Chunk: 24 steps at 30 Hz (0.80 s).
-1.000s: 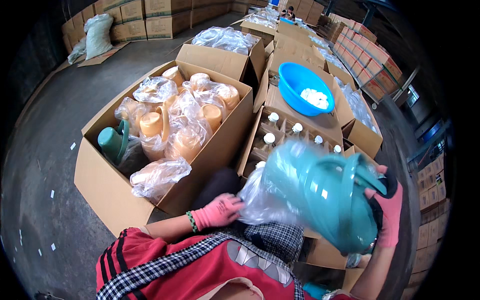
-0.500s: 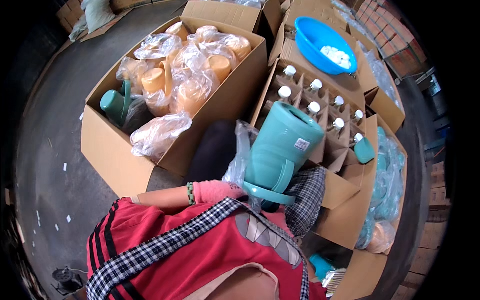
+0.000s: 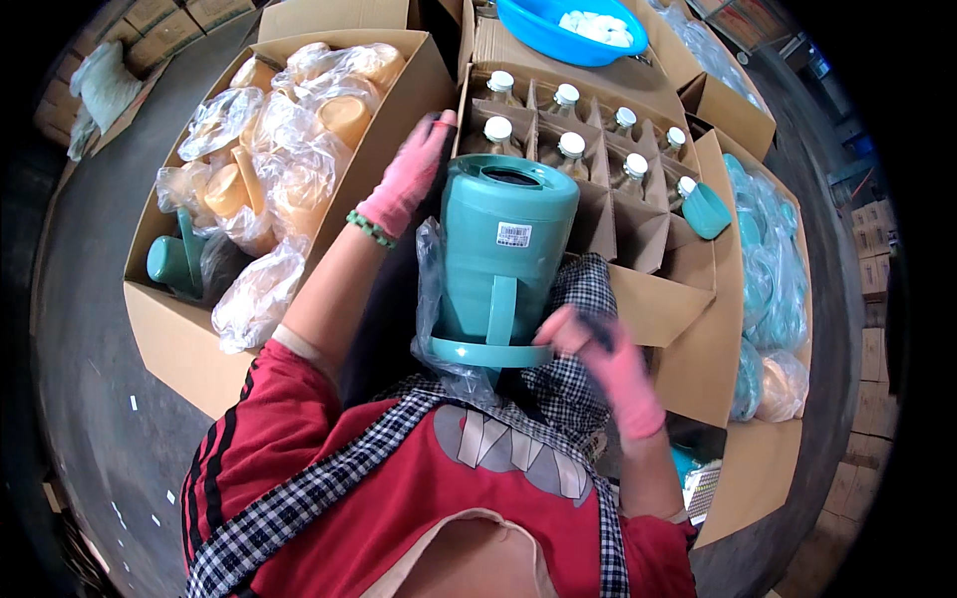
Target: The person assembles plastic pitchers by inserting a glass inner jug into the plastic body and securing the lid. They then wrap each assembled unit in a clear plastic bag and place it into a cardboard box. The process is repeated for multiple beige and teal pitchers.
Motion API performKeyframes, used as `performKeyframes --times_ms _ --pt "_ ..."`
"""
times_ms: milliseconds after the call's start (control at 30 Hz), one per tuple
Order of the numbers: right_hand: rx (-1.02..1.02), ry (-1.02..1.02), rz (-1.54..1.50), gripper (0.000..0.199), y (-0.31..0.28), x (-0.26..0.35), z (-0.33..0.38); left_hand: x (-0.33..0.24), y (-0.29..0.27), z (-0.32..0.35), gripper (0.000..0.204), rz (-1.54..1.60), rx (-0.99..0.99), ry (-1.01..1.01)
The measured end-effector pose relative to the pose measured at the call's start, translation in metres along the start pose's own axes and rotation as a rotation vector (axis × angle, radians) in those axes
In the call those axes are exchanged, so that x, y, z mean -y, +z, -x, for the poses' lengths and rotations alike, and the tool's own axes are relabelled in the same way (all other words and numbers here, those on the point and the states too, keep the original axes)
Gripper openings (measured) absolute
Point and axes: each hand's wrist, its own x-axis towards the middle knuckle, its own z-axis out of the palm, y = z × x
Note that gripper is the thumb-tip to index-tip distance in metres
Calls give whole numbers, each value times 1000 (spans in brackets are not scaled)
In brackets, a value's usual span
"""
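A teal plastic jug (image 3: 508,259), a flask shell with a handle and a white label, stands in my lap with a round opening on top. A wide teal ring circles its lower end, and a clear plastic bag (image 3: 429,289) hangs beside it. My left hand (image 3: 404,179), in a pink glove with dark patches, reaches past the jug to the near left corner of a divided carton (image 3: 658,289). Its fingers look stretched out, with nothing visible in them. By the ring's right side is my right hand (image 3: 603,359), gloved alike; motion smears its fingers.
White-capped glass bottles (image 3: 570,149) stand in the carton's compartments; a teal cup (image 3: 706,211) sits at its right edge. To the left, an open box (image 3: 199,364) holds bagged peach jugs and a teal one. A blue basin (image 3: 568,45) with white pieces lies behind. Bagged teal items (image 3: 773,259) fill the right box.
My left hand has left the jug's base and moved up toward the divided carton. My right hand has come out from behind the jug to its right. The jug now stands more upright; the view has shifted.
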Motion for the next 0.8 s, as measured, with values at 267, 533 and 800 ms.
performKeyframes --times_ms 267,533,800 --pt "-610 -226 -338 60 -70 -89 -124 -104 69 90 46 -338 354 693" --pt "-503 -13 -449 55 -86 -68 -142 -68 57 77 43 -386 316 503" --pt "-632 -190 -317 59 -81 -88 -132 -62 56 58 44 -469 86 456"
